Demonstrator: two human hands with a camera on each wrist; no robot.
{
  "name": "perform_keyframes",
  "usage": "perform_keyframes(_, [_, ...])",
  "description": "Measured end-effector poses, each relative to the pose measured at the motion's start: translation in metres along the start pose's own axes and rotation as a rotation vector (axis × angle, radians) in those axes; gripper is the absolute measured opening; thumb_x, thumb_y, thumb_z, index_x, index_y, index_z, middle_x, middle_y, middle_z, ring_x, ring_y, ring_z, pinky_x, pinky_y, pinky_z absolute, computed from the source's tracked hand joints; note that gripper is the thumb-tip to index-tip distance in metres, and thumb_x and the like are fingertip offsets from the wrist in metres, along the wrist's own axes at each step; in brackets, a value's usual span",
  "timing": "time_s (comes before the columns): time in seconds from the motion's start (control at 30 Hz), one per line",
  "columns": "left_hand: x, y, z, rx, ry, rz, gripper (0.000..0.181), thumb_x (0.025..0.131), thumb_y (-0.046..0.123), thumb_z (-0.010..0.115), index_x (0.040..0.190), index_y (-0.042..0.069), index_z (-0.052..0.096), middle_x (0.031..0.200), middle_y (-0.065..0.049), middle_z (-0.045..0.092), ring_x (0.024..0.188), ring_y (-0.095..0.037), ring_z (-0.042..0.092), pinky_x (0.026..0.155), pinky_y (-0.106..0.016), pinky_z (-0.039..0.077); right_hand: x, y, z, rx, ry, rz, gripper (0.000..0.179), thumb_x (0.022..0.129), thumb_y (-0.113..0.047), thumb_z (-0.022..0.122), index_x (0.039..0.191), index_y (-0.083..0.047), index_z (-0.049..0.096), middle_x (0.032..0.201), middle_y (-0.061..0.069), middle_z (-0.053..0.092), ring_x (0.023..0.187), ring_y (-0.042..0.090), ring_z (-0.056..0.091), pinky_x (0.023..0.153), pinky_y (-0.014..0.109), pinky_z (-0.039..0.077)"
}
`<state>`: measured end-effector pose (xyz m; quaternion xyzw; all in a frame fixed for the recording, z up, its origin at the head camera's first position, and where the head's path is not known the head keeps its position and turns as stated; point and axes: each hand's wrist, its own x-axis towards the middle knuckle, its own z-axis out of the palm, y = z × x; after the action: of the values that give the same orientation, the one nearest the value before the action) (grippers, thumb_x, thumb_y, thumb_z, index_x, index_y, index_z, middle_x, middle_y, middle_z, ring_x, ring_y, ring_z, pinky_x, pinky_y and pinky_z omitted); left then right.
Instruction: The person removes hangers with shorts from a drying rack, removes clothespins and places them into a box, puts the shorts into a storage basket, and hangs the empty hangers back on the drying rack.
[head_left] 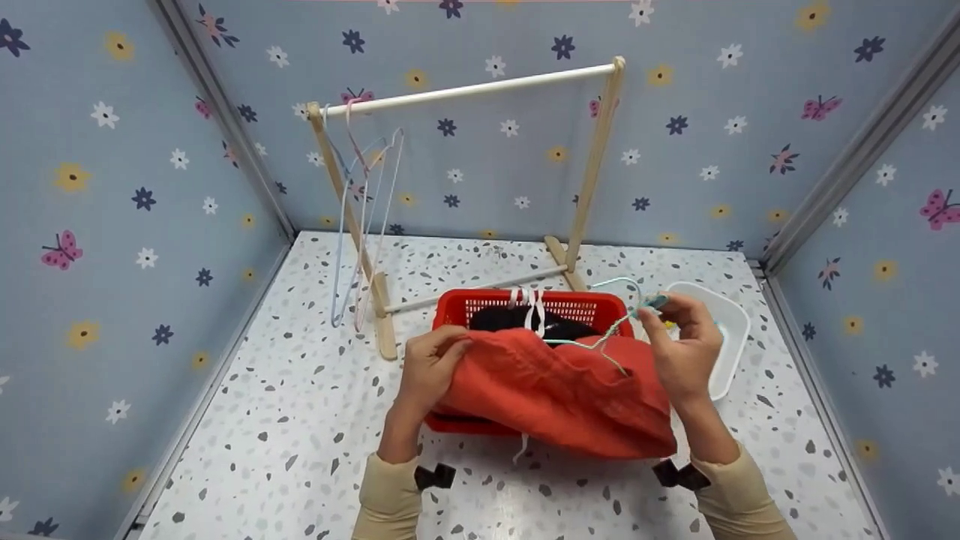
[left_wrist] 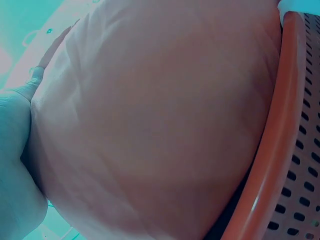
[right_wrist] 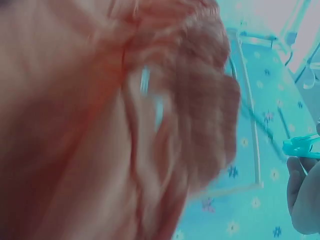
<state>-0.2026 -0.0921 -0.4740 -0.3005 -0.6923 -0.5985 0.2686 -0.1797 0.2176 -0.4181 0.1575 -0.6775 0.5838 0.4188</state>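
Observation:
A red garment with a gathered waistband is spread over the front of a red plastic basket. At the garment's upper left edge, my left hand pinches the cloth between thumb and fingers. My right hand pinches a teal clothespin beside the neck of a mint-green hanger. The hanger's lower part goes behind the waistband, so its ends are partly hidden. In the right wrist view the clothespin sits at the fingertips, to the right of the blurred garment.
Behind the basket stands a wooden rack with a white rail; several thin hangers hang at its left end. Dark clothes and white hanger hooks show in the basket. A white tray stands at right, partly behind my right hand.

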Motion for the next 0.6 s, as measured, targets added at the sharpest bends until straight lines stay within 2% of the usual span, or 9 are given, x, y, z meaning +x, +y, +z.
perform_keyframes(0.17, [0.000, -0.004, -0.001, 0.009, 0.000, 0.002, 0.005, 0.083, -0.009, 0.070, 0.088, -0.007, 0.069, 0.081, -0.017, 0.068, 0.073, -0.023, 0.065, 0.072, -0.025, 0.052, 0.001, 0.008, -0.024, -0.024, 0.034, 0.046, 0.023, 0.077, 0.019, 0.068, 0.098, 0.022, 0.057, 0.080, 0.016, 0.063, 0.070, 0.012, 0.060, 0.067, 0.021, 0.048])
perform_keyframes(0.27, [-0.004, -0.020, -0.001, 0.011, 0.004, 0.000, 0.006, 0.085, -0.004, 0.070, 0.090, -0.001, 0.071, 0.083, -0.013, 0.069, 0.076, -0.020, 0.066, 0.073, -0.025, 0.052, 0.002, 0.011, -0.036, -0.074, 0.040, 0.086, 0.030, 0.078, 0.018, 0.069, 0.105, 0.020, 0.056, 0.078, 0.011, 0.063, 0.070, 0.011, 0.059, 0.067, 0.020, 0.047])
perform_keyframes(0.4, [-0.010, -0.040, -0.001, 0.002, 0.004, -0.014, 0.007, 0.087, 0.002, 0.071, 0.092, 0.006, 0.073, 0.085, -0.008, 0.070, 0.077, -0.017, 0.066, 0.073, -0.025, 0.052, 0.001, 0.031, -0.054, -0.115, 0.053, 0.163, 0.035, 0.081, 0.012, 0.071, 0.112, 0.014, 0.055, 0.078, 0.009, 0.063, 0.070, 0.012, 0.058, 0.066, 0.020, 0.045])
perform_keyframes(0.53, [-0.011, -0.039, -0.001, 0.024, 0.017, -0.019, 0.008, 0.084, -0.003, 0.072, 0.090, 0.003, 0.072, 0.083, -0.011, 0.070, 0.076, -0.018, 0.066, 0.072, -0.023, 0.051, 0.002, 0.054, -0.069, -0.206, 0.058, 0.223, 0.031, 0.082, 0.006, 0.074, 0.109, 0.013, 0.059, 0.077, 0.007, 0.065, 0.067, 0.010, 0.057, 0.061, 0.018, 0.044])
perform_keyframes(0.6, [-0.011, -0.033, -0.001, 0.032, 0.027, -0.016, 0.010, 0.083, -0.007, 0.072, 0.089, 0.000, 0.071, 0.083, -0.013, 0.070, 0.075, -0.018, 0.066, 0.072, -0.022, 0.051, 0.002, 0.067, -0.076, -0.272, 0.056, 0.248, 0.031, 0.082, 0.003, 0.075, 0.108, 0.013, 0.061, 0.077, 0.006, 0.066, 0.067, 0.008, 0.058, 0.060, 0.017, 0.044])
